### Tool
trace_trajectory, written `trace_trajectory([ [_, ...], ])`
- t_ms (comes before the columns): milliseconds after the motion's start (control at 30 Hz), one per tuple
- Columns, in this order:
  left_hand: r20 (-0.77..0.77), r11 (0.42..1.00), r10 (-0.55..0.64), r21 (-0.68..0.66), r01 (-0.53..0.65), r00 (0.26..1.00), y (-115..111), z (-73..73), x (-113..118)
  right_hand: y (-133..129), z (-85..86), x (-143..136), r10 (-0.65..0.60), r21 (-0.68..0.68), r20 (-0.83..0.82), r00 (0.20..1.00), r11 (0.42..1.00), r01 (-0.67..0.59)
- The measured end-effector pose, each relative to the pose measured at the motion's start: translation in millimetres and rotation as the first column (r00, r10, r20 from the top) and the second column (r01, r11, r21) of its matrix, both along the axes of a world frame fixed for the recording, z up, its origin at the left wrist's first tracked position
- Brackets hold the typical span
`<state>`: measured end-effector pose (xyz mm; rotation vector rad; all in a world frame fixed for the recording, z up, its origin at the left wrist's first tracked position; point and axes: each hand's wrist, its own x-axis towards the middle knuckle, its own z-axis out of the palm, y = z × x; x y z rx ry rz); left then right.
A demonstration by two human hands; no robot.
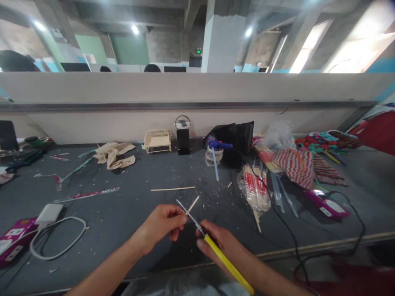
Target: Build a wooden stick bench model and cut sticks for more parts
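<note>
My left hand (165,225) is closed in a pinch on a short, pale wooden stick (194,204), whose free end points up and to the right. My right hand (220,242) grips a yellow-handled cutting tool (226,261). Its slim metal blade slants up to the left and crosses the stick close to my left fingertips; whether it touches the wood I cannot tell. Beyond both hands, a longer thin wooden stick (173,189) lies on the dark table (138,209). A small piece of stick (229,184) rests farther right.
At the back stand a small wooden furniture model (157,141), a phone (183,142) and a blue glue gun (220,145) on a clear jar (214,156). Bagged sticks (255,185), a black cable (286,226) and a purple power strip (327,204) occupy the right. Another power strip (18,236) lies left.
</note>
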<state>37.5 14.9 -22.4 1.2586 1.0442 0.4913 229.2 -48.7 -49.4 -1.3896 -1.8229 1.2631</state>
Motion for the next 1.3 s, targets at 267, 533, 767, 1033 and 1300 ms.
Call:
trace_trajectory([
  [267, -0.232, 0.946, 0.085, 0.324, -0.005, 0.969, 5, 2.8, -4, 14, 4.9, -12, 0.0, 0.012, -0.023, 1.0, 1.0, 0.0],
  [533, -0.241, 0.933, 0.06, 0.358, 0.032, 0.969, 5, -8.3, -12, 10, 5.2, -23, -0.024, -0.255, -0.114, 0.993, 0.967, -0.006],
  [767, -0.243, 0.998, -0.057, -0.054, 0.045, 0.968, -6, -24.3, -5, 1, -3.8, -17, -0.08, -0.619, -0.277, 0.958, 0.777, -0.114],
  [1033, -0.205, 0.976, -0.101, -0.209, 0.057, 0.973, -5, -24.1, 7, -4, 3.8, -18, -0.172, -0.729, -0.223, 0.959, 0.683, -0.047],
  [1300, -0.348, 0.988, -0.15, -0.095, 0.124, 0.925, -10, -35.3, 10, -12, -22.6, -22, -0.197, -0.699, -0.143, 0.97, 0.714, 0.042],
])
